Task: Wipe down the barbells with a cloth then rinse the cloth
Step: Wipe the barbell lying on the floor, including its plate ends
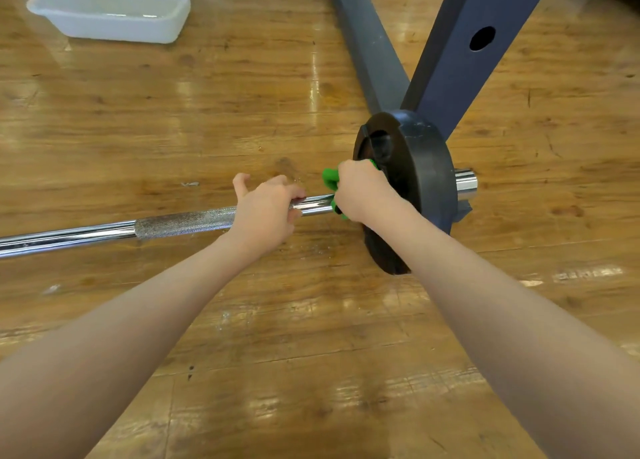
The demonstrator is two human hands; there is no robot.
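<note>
Our left hand [266, 212] curls around the bar [104, 231] lying on the floor [173, 119]; our right hand [363, 190] clenches the green cloth [329, 178] against the bar, just beside the plate [422, 167].

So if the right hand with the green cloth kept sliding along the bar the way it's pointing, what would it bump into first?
Most likely the black weight plate. The right hand grips the green cloth around the bar right beside the plate's inner face; whether they already touch is unclear.

Dark steel frame beams [374, 49] are lying across the glossy wooden floor [173, 129]. One beam is rising at a slant.
</note>
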